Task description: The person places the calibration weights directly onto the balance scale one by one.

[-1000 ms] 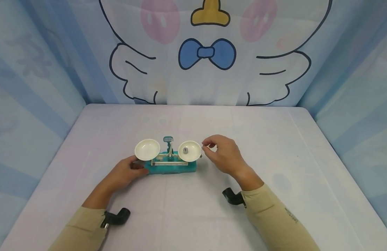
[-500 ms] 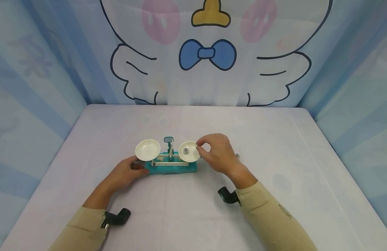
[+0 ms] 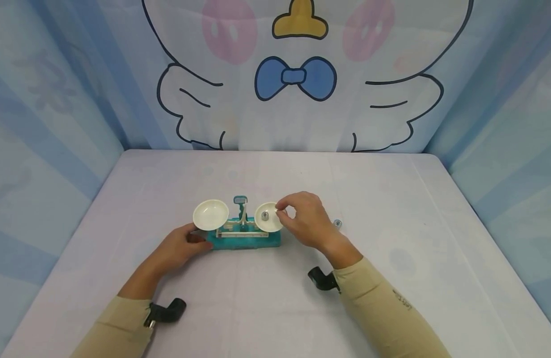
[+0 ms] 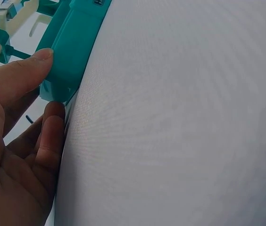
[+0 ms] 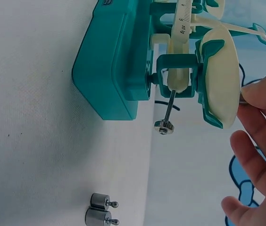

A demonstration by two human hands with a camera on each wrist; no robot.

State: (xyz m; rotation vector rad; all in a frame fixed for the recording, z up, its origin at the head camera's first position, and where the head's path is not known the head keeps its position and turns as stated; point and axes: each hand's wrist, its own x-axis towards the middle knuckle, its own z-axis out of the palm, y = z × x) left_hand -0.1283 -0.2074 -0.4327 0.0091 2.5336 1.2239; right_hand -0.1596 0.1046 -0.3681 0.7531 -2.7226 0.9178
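Observation:
A teal balance scale (image 3: pixel 245 241) with two cream pans stands mid-table. My left hand (image 3: pixel 179 247) grips the left end of its base, and the left wrist view has the thumb (image 4: pixel 42 59) lying on top of the teal plastic. In the left pan (image 3: pixel 210 215) nothing lies. The right pan (image 3: pixel 272 224) bears a small metal weight (image 3: pixel 265 216). Over this pan's right rim, my right hand (image 3: pixel 306 219) pinches a small metal piece (image 5: pixel 242 100) between thumb and forefinger; fingers hide most of it.
Two cylindrical metal weights (image 5: pixel 100 209) with knobs stand on the table right of the scale. A threaded rod with a knurled nut (image 5: pixel 163 127) sticks out from the beam's end. A cartoon-printed curtain (image 3: pixel 297 124) hangs behind the table.
My right hand has moved left, from beside the right pan to over its rim, uncovering metal weights on the table behind it. The left hand stays on the base.

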